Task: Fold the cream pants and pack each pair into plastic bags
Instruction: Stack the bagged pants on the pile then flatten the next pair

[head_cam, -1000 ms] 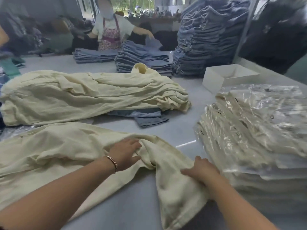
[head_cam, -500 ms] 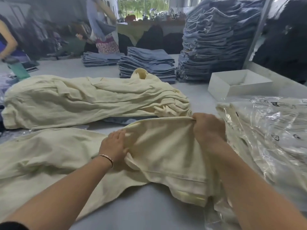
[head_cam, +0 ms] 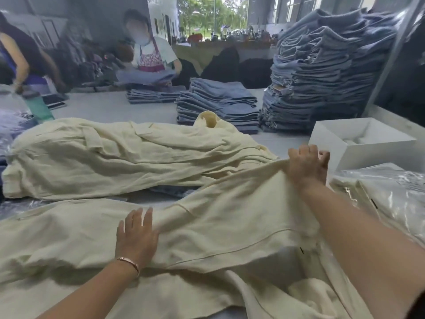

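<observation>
- Cream cloth fills the near half of the table [head_cam: 142, 107]: the pair of pants [head_cam: 207, 217] being folded lies spread across it, its long axis running left to right, with the right-hand end lifted and pointing up and away toward the far right.
- Behind it, farther off, sits a loose heap of more cream pants [head_cam: 119, 155], also lying left to right, not yet folded.
- Denim stacks [head_cam: 322, 72] stand at the far right, with lower stacks just left of them; two other people work at the far side.
- At the near right lie bagged pants [head_cam: 391, 199] in clear plastic, just beside the lifted end; a white box [head_cam: 361, 146] sits behind them.
- The right hand [head_cam: 307, 165] has its fingers curled over the raised edge of the cloth, gripping it at the far right.
- The left hand [head_cam: 136, 236] lies flat, fingers straight and together, pressing the cloth down near the middle; a thin bracelet [head_cam: 128, 263] is on that wrist.
- To fold well, I judge the flat hand should hold the crease line firm while the raised end is carried over to the left, edges matched and the cloth kept taut so no wrinkle is trapped.
- The lifted end should clear the slippery bagged pile, or it may drag a bag along.
</observation>
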Available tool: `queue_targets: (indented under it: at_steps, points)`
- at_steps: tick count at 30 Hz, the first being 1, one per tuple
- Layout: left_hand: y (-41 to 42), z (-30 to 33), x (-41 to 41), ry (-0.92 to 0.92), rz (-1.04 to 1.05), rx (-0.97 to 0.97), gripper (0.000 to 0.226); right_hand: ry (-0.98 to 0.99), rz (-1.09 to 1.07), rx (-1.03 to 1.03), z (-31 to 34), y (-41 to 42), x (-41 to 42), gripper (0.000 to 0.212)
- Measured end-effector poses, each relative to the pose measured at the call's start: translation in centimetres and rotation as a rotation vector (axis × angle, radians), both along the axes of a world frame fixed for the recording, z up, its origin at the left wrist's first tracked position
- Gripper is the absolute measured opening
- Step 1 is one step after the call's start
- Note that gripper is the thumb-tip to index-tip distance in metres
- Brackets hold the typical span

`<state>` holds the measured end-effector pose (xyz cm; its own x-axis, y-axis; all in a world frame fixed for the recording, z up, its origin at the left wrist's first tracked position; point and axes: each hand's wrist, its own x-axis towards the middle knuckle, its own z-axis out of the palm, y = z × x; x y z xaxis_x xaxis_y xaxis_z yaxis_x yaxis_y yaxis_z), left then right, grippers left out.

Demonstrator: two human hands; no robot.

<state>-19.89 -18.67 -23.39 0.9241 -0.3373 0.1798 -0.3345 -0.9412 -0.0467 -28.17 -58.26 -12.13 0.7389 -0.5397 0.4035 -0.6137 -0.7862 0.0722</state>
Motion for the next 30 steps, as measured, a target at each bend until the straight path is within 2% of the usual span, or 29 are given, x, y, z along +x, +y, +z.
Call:
queue_targets:
  at_steps: [3, 6, 8, 10, 12, 17, 20, 22, 24, 27, 30]
  points:
    - [-0.9, -0.9, -1.9, -0.211, -0.369, -0.237, 0.044, 0.074, 0.022, 0.055, -2.8, 1.1, -0.3, 0.035]
    - [-2.4, -1.6, -5.7, -0.171, -0.74, -0.278, 0.013, 0.194, 0.169, 0.238, -4.9, 3.5, -1.8, 0.028]
    - [-3.5, -2.6, -8.2, -0.106, -0.947, -0.21, 0.022, 0.295, 0.278, 0.336, -5.6, 5.2, -3.3, 0.02]
    - [-4.0, -3.5, -10.2, -0.063, -1.043, -0.119, 0.036, 0.453, 0.372, 0.361, -5.7, 6.7, -5.0, 0.015]
    - [-4.1, -4.3, -11.4, -0.027, -1.043, -0.063, 0.04, 0.603, 0.419, 0.358, -6.0, 8.3, -6.9, 0.011]
    - [-4.4, -3.9, -12.9, -0.051, -0.966, -0.026, 0.023, 0.965, 0.343, 0.481, -6.7, 11.1, -11.2, 0.031]
    - [-4.5, -2.3, -13.3, 0.021, -0.941, 0.132, 0.019, 1.115, 0.306, 0.439, -6.8, 11.8, -13.9, 0.049]
    - [-4.4, -1.6, -13.7, 0.104, -0.87, 0.256, 0.023, 1.118, 0.304, 0.417, -6.8, 12.1, -15.5, 0.052]
    - [-4.4, -1.4, -14.1, 0.222, -0.746, 0.307, 0.023, 1.066, 0.357, 0.406, -6.7, 12.5, -16.5, 0.023]
    - [-3.4, -1.9, -15.1, 0.345, -0.647, 0.339, 0.017, 0.897, 0.396, 0.328, -5.7, 12.5, -17.4, 0.006]
    - [-0.6, -1.9, -16.8, 0.41, -0.658, 0.36, 0.013, 0.686, 0.3, 0.37, -4.6, 10.8, -17.7, 0.024]
